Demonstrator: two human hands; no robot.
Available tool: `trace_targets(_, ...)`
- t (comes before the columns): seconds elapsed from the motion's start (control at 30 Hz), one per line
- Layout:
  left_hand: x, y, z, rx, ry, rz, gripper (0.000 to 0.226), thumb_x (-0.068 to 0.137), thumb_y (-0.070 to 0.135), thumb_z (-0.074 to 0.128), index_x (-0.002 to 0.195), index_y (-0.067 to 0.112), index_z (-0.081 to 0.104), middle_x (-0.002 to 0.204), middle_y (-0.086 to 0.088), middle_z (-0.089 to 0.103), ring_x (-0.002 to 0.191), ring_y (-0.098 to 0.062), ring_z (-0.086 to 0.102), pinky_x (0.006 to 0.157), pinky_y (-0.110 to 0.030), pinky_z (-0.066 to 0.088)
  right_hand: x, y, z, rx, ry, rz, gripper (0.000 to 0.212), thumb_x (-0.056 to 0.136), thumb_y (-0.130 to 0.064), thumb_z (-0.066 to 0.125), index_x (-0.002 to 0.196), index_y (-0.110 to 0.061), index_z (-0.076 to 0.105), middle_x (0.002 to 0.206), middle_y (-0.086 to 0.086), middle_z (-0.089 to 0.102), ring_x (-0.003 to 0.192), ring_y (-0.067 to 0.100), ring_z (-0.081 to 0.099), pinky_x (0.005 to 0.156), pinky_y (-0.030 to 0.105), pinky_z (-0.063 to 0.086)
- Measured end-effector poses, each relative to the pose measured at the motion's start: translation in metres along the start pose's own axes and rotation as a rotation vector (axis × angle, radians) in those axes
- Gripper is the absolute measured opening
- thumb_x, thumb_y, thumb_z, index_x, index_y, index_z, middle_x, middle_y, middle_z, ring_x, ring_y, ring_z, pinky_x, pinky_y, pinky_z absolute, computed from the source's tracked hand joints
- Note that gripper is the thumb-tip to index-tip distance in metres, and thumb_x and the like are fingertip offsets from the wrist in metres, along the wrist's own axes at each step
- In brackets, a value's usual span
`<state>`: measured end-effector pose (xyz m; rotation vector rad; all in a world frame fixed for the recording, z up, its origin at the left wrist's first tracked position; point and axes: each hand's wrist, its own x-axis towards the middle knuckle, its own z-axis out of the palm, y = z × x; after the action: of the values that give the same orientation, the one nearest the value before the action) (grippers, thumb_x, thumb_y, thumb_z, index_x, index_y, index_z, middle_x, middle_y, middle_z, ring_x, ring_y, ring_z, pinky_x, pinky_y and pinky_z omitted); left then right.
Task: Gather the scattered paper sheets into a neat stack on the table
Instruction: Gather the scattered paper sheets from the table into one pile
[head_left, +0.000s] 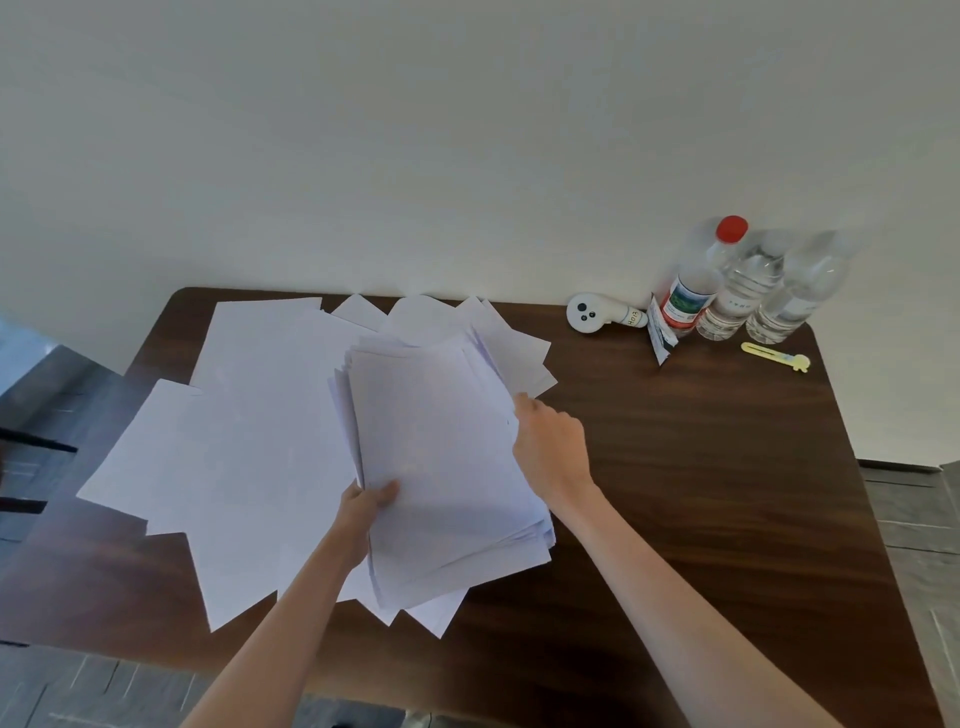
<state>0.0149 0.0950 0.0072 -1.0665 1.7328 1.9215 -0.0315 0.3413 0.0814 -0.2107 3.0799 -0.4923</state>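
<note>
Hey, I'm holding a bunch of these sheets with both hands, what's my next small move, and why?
Probably square the bundle first: the left hand pinches its near edge, the right hand holds its right edge, and its sheets are fanned unevenly. Loose sheets lie on the table.

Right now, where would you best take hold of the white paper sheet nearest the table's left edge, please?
The white paper sheet lies flat; likely pinch its left corner from the left, where it juts onto bare brown table, clear of other sheets.
</note>
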Motion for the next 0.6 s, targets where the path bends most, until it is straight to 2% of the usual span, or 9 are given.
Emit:
trace_targets(0.07, 0.001, -0.001, 0.002, 0.001, -0.010, -0.005, 0.035, 0.088, 0.000, 0.065, 0.123, -0.002, 0.057, 0.103, -0.016, 0.068, 0.087, -0.032, 0.065, 0.070, -0.040, 0.054, 0.005, -0.013, -0.009, 0.038, 0.130, -0.041, 0.019, 0.082, 0.003, 0.061, 0.098, -0.005, 0.059, 0.069, 0.006, 0.062, 0.046, 0.021, 0.037, 0.047, 0.028, 0.027)
trace_targets(0.13, 0.001, -0.001, 0.001, 0.005, -0.015, -0.021, 0.039, 0.088, 0.001, 0.066, 0.125, -0.003, 0.056, 0.112, -0.020, 0.066, 0.090, -0.033, 0.065, 0.074, -0.041, 0.054, 0.011, -0.023, -0.026, 0.156, 0.218, -0.049, 0.014, 0.084, 0.003, 0.058, 0.095, -0.005, 0.059, 0.064, 0.003, 0.057, 0.048, 0.023, 0.035, 0.049, 0.028, 0.027)
trace_targets(0.23, 0.002, 0.000, -0.002, 0.013, -0.033, -0.048, 0.041, 0.088, 0.005, 0.066, 0.127, -0.003, 0.056, 0.119, -0.022, 0.065, 0.097, -0.036, 0.065, 0.085, -0.047, 0.053, 0.024, -0.025, -0.052, 0.455, 0.316, -0.075, 0.011, 0.095, -0.005, 0.048, 0.095, -0.007, 0.059, 0.054, -0.010, 0.036, 0.046, 0.012, 0.029, 0.047, 0.027, 0.024)
trace_targets(0.3, 0.004, -0.001, -0.006, 0.012, -0.066, -0.052, 0.042, 0.090, 0.010, 0.066, 0.128, -0.002, 0.056, 0.118, -0.021, 0.067, 0.102, -0.036, 0.065, 0.093, -0.050, 0.051, 0.030, -0.024, -0.063, 0.761, 0.375, -0.058, 0.014, 0.096, -0.008, 0.049, 0.089, -0.012, 0.061, 0.052, -0.009, 0.034, 0.047, 0.008, 0.027, 0.049, 0.021, 0.022)
trace_targets(0.37, 0.002, 0.000, -0.008, 0.005, -0.112, -0.039, 0.042, 0.093, 0.023, 0.063, 0.129, 0.005, 0.058, 0.116, -0.015, 0.069, 0.106, -0.033, 0.066, 0.094, -0.048, 0.051, 0.033, -0.022, -0.068, 1.044, 0.381, 0.033, 0.019, 0.095, -0.006, 0.052, 0.078, -0.011, 0.058, 0.055, -0.005, 0.040, 0.052, 0.009, 0.029, 0.051, 0.021, 0.025)
trace_targets(0.43, -0.002, 0.001, -0.009, 0.000, -0.156, -0.019, 0.043, 0.096, 0.042, 0.054, 0.129, 0.015, 0.059, 0.117, -0.007, 0.071, 0.109, -0.027, 0.066, 0.092, -0.044, 0.051, 0.034, -0.015, -0.061, 1.188, 0.358, 0.114, 0.018, 0.094, -0.004, 0.053, 0.077, 0.003, 0.055, 0.061, 0.008, 0.043, 0.056, 0.013, 0.032, 0.051, 0.023, 0.026)
trace_targets(0.53, -0.004, 0.000, -0.013, -0.099, -0.183, -0.024, 0.061, 0.094, 0.064, 0.033, 0.129, 0.021, 0.060, 0.122, -0.008, 0.068, 0.112, -0.032, 0.063, 0.091, -0.045, 0.051, 0.028, 0.000, -0.027, 1.208, 0.260, 0.218, 0.027, 0.090, -0.011, 0.055, 0.077, 0.012, 0.048, 0.065, 0.024, 0.043, 0.060, 0.020, 0.035, 0.055, 0.028, 0.028)
trace_targets(0.6, -0.002, -0.002, -0.017, -0.166, -0.171, -0.044, 0.070, 0.092, 0.070, 0.024, 0.129, 0.022, 0.060, 0.122, -0.011, 0.067, 0.112, -0.035, 0.062, 0.090, -0.046, 0.051, 0.017, 0.008, 0.000, 1.173, 0.166, 0.286, 0.030, 0.089, -0.012, 0.056, 0.070, 0.008, 0.046, 0.062, 0.017, 0.042, 0.058, 0.018, 0.036, 0.054, 0.029, 0.028)
